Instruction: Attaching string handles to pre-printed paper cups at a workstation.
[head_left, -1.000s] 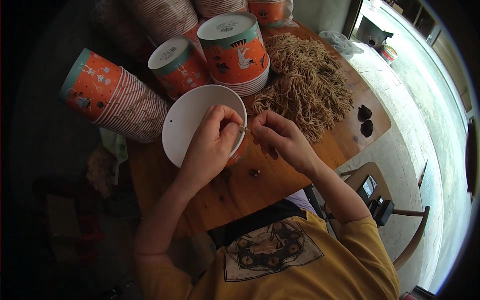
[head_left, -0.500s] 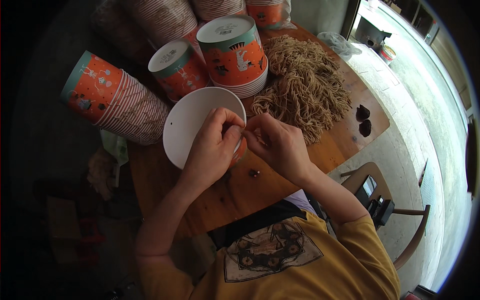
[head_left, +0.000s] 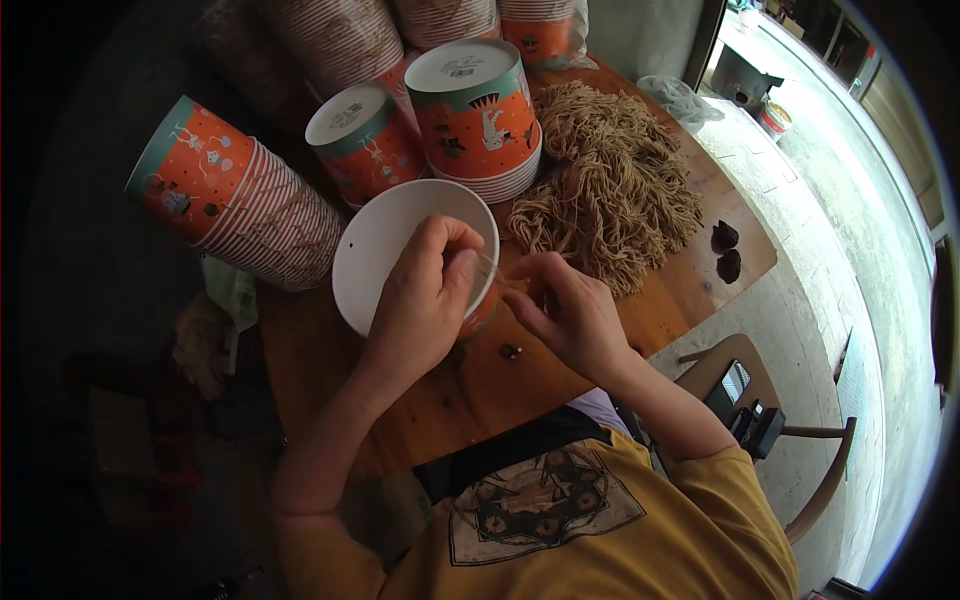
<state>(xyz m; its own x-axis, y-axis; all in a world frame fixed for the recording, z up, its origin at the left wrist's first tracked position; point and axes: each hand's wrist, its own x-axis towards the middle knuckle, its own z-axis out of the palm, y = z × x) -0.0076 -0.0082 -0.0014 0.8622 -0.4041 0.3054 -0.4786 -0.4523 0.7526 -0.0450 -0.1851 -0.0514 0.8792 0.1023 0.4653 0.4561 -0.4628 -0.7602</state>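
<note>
Head cam: L hand (head_left: pixel 424 280) @ tub (head_left: pixel 375 245) rim, gap to R hand (head_left: pixel 572 308).

The bucket (head_left: pixel 372 255) had a smooth, matt inner wall of paper-like board. The inverted tubs (head_left: pixel 495 118) had printed, paper-like walls with a low sheen. The cord heap (head_left: pixel 620 190) was fibrous, rough and matt. The tabletop (head_left: pixel 722 190) was grained wood, smooth and faintly glossy. The bag (head_left: pixel 672 95) was thin, clear, wrinkled plastic. The shirt (head_left: pixel 690 530) was soft, matt cloth with a printed panel.
</note>
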